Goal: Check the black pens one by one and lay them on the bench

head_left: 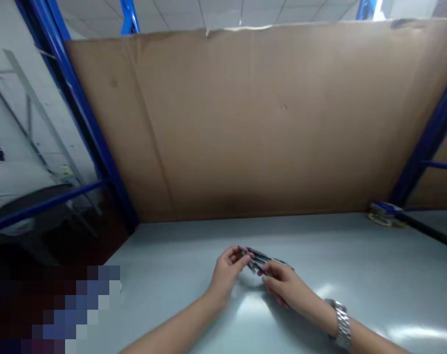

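Two bare hands hold a slim dark-and-silver metal piece [263,256] just above a smooth gray desk [164,285], near the middle of its width. The left hand [223,270] pinches the piece's left end between thumb and fingers, while the right hand [280,281] grips it from the near right side, fingers curled around its lower edge. The piece slants from the left hand toward the right, its far end showing beyond the right hand's knuckles. Small reddish spots show beside the fingertips; what they are is too small to tell. A silver link wristband [342,324] circles the right wrist.

A tall brown cardboard panel [253,123] stands along the desk's far edge, between blue metal posts [79,113] at left and right. A small blue-and-yellow packet [385,213] sits in the desk's far right corner, near a black bar [432,231]. Beyond the left post, a person in a white top [17,179] is partly visible beside a pale wall.
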`<state>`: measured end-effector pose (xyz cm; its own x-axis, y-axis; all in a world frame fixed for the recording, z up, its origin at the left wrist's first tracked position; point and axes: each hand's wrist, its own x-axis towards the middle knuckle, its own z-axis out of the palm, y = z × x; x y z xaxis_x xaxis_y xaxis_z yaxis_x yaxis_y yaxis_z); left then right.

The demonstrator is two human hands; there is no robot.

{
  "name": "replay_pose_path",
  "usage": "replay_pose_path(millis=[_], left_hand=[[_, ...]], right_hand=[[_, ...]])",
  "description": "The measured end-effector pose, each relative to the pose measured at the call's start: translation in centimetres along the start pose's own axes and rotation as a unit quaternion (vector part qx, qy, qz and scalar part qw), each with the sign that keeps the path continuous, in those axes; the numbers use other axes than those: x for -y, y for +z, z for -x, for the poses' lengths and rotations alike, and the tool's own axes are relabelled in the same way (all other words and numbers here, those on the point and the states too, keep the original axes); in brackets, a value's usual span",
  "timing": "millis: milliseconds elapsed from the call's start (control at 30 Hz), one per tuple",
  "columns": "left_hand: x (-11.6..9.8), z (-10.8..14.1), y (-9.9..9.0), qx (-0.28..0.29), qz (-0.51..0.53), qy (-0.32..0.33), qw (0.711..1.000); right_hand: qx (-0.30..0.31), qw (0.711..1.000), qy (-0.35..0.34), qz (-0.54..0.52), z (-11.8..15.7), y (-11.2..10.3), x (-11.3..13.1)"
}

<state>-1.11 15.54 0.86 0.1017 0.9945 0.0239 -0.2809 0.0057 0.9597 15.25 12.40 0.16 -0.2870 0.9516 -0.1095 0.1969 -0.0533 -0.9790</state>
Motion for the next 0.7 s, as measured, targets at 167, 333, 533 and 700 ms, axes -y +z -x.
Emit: replay_pose_path(millis=[167,333,533,700], left_hand=[[0.0,0.0,0.1,-0.007,0.001,-0.007,1.000],[0.8,-0.5,-0.6,-0.033,-0.004,-0.002,0.999],[1.0,-1.0,-1.1,-0.115,0.112,0.002,0.987],[1.2,-0.8,-0.9,-0.109,0.150,-0.011,0.983]], right_hand=[[0.000,0.999,-0.010,0.031,0.0,0.1,-0.2],[-0.031,0.999,-0.001,0.006,-0.2,-0.2,-0.7],[-0.039,0.999,0.004,0.006,0.2,-0.3,-0.6],[-0.035,0.999,-0.002,0.022,-0.1,-0.1,-1.1]])
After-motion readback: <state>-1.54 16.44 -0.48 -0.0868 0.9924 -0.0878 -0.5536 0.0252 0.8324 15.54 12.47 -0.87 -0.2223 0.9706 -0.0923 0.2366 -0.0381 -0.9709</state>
